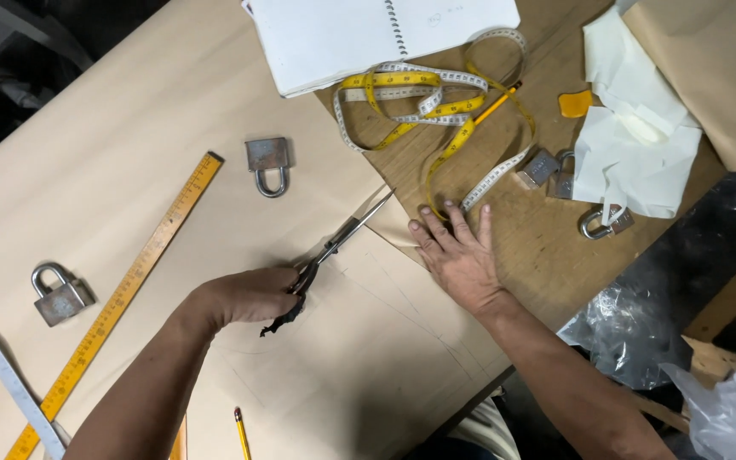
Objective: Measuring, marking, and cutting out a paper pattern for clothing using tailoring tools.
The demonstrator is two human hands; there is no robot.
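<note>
My left hand (249, 296) grips a pair of scissors (347, 232) by their dark wrapped handles. The blades are parted and point up and to the right, into the edge of a large beige paper sheet (172, 102) marked with faint pencil lines. My right hand (460, 255) lies flat, fingers spread, on the sheet's cut edge just right of the blade tips, partly on the wooden tabletop (538, 247).
Padlocks (267, 162) (61, 294) weigh the sheet down, and more padlocks (547, 168) lie right. A yellow ruler (121, 298), a pale ruler (10, 383), a pencil (242, 434), a tape measure (436, 106), a spiral notebook (342, 34), white paper scraps (632, 145) and plastic bags (641, 332) surround them.
</note>
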